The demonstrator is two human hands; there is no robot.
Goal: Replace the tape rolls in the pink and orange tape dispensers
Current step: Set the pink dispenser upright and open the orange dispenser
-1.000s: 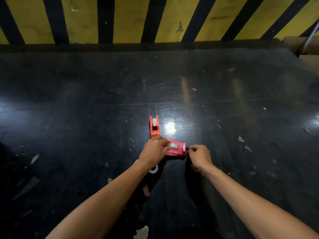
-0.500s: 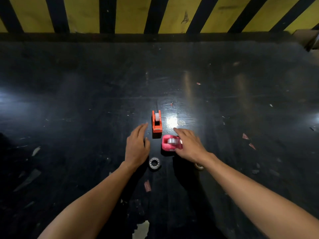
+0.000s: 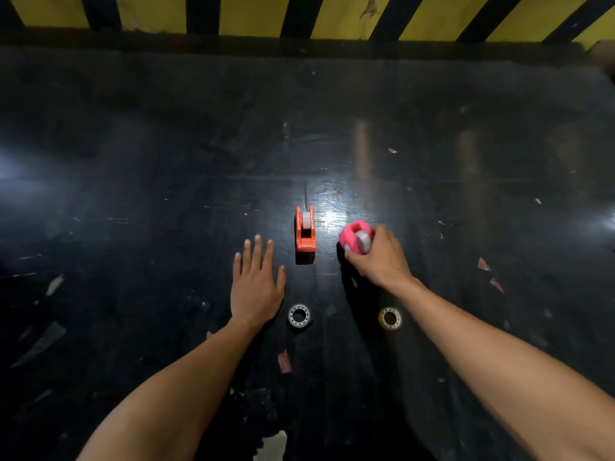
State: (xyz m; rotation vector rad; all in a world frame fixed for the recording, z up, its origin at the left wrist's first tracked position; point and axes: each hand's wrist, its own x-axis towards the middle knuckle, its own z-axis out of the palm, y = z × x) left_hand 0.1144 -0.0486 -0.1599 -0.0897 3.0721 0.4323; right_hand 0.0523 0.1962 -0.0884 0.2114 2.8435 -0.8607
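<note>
The orange tape dispenser [image 3: 305,233] stands on the black table with a whitish roll in it. Just right of it my right hand [image 3: 379,257] grips the pink tape dispenser [image 3: 354,237], which also carries a roll and is tilted; its lower part is hidden by my fingers. My left hand [image 3: 256,284] lies flat with fingers spread, left of the orange dispenser, holding nothing. A clear tape roll [image 3: 299,316] lies flat beside my left wrist. A yellowish tape roll [image 3: 390,318] lies flat under my right forearm.
The dark, scratched table [image 3: 166,194] carries scattered scraps of tape and paper, including a reddish scrap [image 3: 284,361] near the front and two [image 3: 489,272] at the right. A yellow-and-black striped wall [image 3: 299,15] runs along the far edge.
My left hand let go of the pink dispenser and now rests flat. My right hand took hold of the pink dispenser and moved it right of the orange one. The yellowish roll is now uncovered.
</note>
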